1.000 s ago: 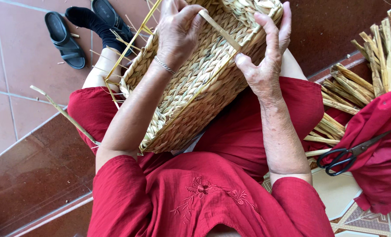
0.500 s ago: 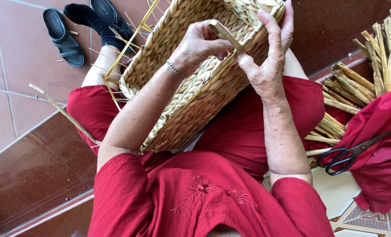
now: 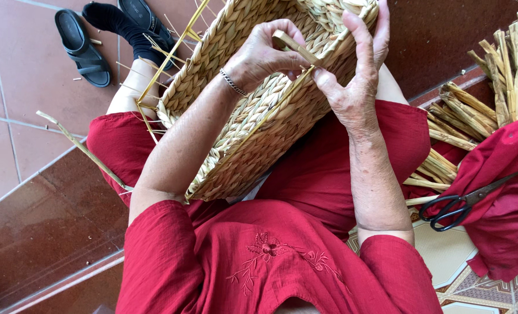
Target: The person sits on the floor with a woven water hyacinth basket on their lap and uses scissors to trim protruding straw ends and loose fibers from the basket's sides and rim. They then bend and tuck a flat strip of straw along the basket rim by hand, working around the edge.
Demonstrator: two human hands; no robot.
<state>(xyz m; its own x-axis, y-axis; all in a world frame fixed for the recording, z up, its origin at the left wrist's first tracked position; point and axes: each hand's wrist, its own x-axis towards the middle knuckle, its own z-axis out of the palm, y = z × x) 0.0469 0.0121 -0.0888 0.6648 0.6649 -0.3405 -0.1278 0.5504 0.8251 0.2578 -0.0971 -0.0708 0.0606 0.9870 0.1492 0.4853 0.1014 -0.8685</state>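
A large woven straw basket (image 3: 253, 116) rests tilted on my lap, over my red clothing. My left hand (image 3: 264, 55) lies on the basket's side and pinches a flat straw strand (image 3: 296, 47) near the rim. My right hand (image 3: 355, 75) grips the basket's rim, thumb against the same strand, fingers spread upward. A thin bracelet sits on my left wrist. Loose straw ends stick out of the basket's far left corner.
A bundle of dried straw stalks (image 3: 491, 93) lies at the right. Black-handled scissors (image 3: 456, 206) rest on a red cloth (image 3: 503, 192) at the right. A black sandal (image 3: 81, 46) sits on the tiled floor at top left, beside my foot in a dark sock.
My left hand has slid from the basket's rim down toward my right hand and has taken hold of the straw strand. The basket has tilted slightly.
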